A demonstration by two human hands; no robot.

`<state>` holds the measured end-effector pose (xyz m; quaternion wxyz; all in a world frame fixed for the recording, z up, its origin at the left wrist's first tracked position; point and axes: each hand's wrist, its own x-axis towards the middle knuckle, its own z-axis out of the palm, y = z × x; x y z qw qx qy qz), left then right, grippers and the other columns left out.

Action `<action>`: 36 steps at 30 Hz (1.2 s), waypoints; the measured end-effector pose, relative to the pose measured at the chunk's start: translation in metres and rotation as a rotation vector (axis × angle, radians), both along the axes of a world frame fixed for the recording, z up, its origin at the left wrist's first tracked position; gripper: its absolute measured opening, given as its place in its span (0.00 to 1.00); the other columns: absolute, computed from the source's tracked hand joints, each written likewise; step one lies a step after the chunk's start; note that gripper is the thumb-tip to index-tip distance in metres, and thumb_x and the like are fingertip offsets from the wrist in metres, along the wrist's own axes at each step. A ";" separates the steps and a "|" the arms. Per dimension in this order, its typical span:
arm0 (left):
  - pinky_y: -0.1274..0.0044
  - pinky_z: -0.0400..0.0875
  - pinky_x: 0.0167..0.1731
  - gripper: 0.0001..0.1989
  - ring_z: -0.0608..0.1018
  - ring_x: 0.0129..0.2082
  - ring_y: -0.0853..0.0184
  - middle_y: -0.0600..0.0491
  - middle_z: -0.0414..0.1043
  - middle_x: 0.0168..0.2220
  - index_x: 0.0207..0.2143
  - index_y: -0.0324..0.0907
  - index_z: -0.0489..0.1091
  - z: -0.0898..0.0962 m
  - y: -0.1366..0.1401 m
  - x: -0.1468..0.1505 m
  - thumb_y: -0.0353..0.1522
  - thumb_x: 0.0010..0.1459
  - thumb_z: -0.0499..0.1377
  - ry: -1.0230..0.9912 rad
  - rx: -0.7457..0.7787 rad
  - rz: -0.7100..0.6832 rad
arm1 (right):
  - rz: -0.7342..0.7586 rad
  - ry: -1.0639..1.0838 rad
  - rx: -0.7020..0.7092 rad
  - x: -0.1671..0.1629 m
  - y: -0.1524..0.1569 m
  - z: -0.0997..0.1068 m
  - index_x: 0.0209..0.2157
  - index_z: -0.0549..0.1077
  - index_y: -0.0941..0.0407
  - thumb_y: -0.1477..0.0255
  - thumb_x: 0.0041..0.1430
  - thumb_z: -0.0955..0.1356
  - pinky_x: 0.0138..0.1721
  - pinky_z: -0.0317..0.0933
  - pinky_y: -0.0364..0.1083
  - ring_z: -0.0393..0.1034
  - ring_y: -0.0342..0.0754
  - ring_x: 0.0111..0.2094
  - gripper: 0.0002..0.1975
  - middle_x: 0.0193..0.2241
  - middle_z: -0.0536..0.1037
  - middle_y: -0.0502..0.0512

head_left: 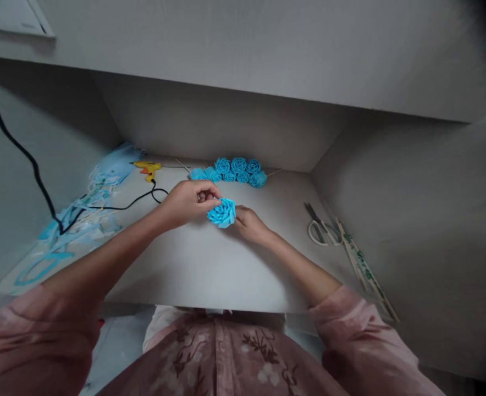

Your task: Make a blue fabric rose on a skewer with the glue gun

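Note:
A blue crepe-paper rose (221, 213) is held above the middle of the white table, its ruffled petals facing me. My left hand (189, 202) pinches the upper left petals between thumb and fingertips. From the right, my right hand (249, 224) is closed on the rose at its side and back; any stem there is hidden behind the bloom and fingers. Beyond my hands, several finished blue paper roses (238, 165) lie bunched against the back wall, with thin sticks poking out at both sides.
A yellow glue gun (148, 169) lies at the back left, its black cord (119, 208) running left across the table. Blue paper scraps (82, 220) are heaped along the left. On the right lie scissors (323, 231) and thin sticks with green bits (366, 269). Walls enclose the table (210, 275).

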<state>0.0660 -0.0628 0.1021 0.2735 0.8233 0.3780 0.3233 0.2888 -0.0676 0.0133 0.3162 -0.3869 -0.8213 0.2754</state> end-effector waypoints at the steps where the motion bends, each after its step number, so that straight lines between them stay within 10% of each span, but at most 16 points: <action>1: 0.79 0.65 0.24 0.08 0.71 0.24 0.70 0.55 0.72 0.25 0.32 0.41 0.77 -0.003 0.003 -0.001 0.36 0.59 0.61 -0.001 -0.027 0.001 | 0.007 0.006 0.009 0.001 0.000 0.001 0.37 0.81 0.52 0.62 0.71 0.64 0.52 0.69 0.53 0.78 0.54 0.44 0.16 0.39 0.85 0.56; 6: 0.79 0.66 0.26 0.08 0.73 0.26 0.69 0.55 0.74 0.26 0.33 0.41 0.77 -0.003 0.031 -0.020 0.36 0.58 0.62 0.039 0.010 0.190 | -0.121 0.105 0.092 0.028 -0.010 0.012 0.50 0.80 0.52 0.58 0.72 0.62 0.58 0.66 0.53 0.77 0.54 0.54 0.20 0.51 0.83 0.60; 13: 0.72 0.72 0.46 0.08 0.78 0.42 0.62 0.50 0.78 0.40 0.41 0.41 0.77 0.006 0.121 -0.038 0.33 0.66 0.58 0.207 0.495 0.574 | -0.400 0.180 0.017 0.077 -0.031 -0.006 0.49 0.81 0.53 0.51 0.71 0.61 0.50 0.71 0.52 0.81 0.53 0.46 0.25 0.44 0.86 0.59; 27: 0.65 0.68 0.47 0.11 0.77 0.47 0.52 0.42 0.77 0.43 0.40 0.41 0.76 -0.062 0.184 -0.005 0.31 0.69 0.53 0.617 0.527 0.325 | -0.410 0.033 0.051 0.096 -0.028 -0.036 0.49 0.82 0.51 0.55 0.72 0.62 0.51 0.72 0.55 0.82 0.55 0.46 0.22 0.44 0.86 0.59; 36: 0.68 0.71 0.48 0.15 0.79 0.47 0.55 0.43 0.79 0.48 0.51 0.40 0.77 -0.075 0.188 -0.002 0.32 0.65 0.56 0.324 0.346 0.424 | -0.397 -0.004 0.045 0.093 -0.030 -0.035 0.49 0.82 0.50 0.60 0.72 0.62 0.46 0.73 0.52 0.82 0.54 0.43 0.18 0.43 0.87 0.57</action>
